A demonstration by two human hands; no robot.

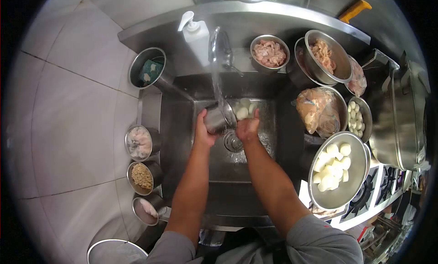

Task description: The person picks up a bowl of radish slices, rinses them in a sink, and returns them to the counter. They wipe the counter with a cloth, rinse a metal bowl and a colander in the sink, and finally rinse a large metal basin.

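My left hand [205,130] is wrapped round a metal pot [217,118], which lies tilted on its side over the sink [200,161]. Water from the tap [216,54] streams down at the pot. My right hand [248,128] is cupped by the pot's rim, palm up, with fingers stretched out and apart. Several pale, rounded pieces [242,112] lie just beyond its fingers, at the pot's mouth. The drain [233,141] shows between my wrists.
A pump bottle [196,35] stands left of the tap. Bowls of raw meat [270,54], a bagged chicken [317,109], small white eggs [356,118] and a colander [344,193] of white chunks line the right. Small containers [155,147] flank the left. An orange-handled knife [355,11] is behind.
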